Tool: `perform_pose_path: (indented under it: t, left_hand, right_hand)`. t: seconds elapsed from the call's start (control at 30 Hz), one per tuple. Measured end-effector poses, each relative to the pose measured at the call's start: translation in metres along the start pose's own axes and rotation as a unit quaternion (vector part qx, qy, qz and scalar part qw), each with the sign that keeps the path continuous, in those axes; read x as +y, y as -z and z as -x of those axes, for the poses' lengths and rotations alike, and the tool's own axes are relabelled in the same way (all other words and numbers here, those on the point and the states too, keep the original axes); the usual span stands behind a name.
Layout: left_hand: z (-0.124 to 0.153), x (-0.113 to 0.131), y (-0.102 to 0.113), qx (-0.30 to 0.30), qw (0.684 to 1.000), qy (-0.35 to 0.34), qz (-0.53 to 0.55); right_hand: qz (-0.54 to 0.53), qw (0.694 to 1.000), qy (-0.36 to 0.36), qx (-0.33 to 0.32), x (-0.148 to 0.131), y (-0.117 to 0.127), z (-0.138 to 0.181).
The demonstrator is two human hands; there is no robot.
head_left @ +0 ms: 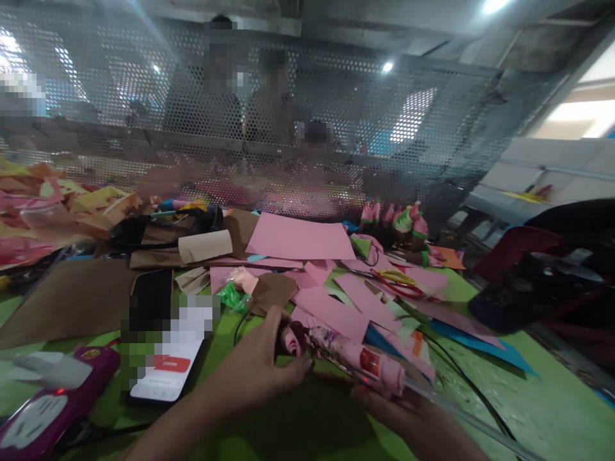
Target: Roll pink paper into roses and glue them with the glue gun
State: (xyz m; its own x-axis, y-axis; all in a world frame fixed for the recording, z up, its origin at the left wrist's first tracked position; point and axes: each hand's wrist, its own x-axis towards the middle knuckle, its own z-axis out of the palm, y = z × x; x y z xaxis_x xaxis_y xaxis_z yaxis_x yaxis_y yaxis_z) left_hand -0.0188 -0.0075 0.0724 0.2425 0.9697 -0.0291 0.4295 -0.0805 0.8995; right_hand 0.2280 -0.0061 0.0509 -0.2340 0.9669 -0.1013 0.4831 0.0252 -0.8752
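Note:
My left hand (262,365) is closed in a pinch on a small rolled pink and brown paper piece (291,339). My right hand (408,410) lies under a pink glue gun (360,360) and grips it, its nozzle end pointing left at the rolled piece. A clear glue stick (461,416) sticks out of the gun's back toward the lower right. Both hands hover over the green table (528,397) at the bottom centre.
Pink paper sheets (300,237) and strips, brown paper (72,298), red-handled scissors (396,282) and finished paper flowers (398,221) litter the table. A phone (166,346) and a magenta device (43,410) lie at the left. Behind a perforated metal screen (336,128), people stand.

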Motion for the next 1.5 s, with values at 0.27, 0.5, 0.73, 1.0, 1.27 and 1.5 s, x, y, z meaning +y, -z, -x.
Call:
perform_pose_path:
  t: [0.27,0.5,0.73,1.0,1.27,1.5]
  left_hand:
    - [0.001,-0.004,-0.002,0.006,1.0,-0.024,-0.005]
    - [-0.002,-0.005,-0.002,0.015,0.999,-0.02,-0.026]
    - [0.001,-0.005,-0.002,-0.004,0.999,-0.019,-0.03]
    - [0.002,-0.005,-0.002,-0.005,1.0,-0.02,-0.012]
    - [0.001,-0.004,-0.003,-0.018,1.0,-0.016,-0.017]
    - [0.002,-0.004,-0.004,-0.022,0.999,-0.018,-0.019]
  right_hand:
    - [0.079,0.996,0.01,-0.027,-0.004,0.01,0.001]
    - [0.093,0.995,0.039,0.012,0.002,0.01,0.0]
    - [0.103,0.994,0.032,0.002,-0.006,0.008,0.002]
    - [0.088,0.995,0.035,0.021,-0.005,0.008,0.001]
    - [0.076,0.996,0.043,-0.011,-0.009,0.006,0.002]
    - [0.081,0.996,0.036,0.011,-0.004,0.008,0.003]
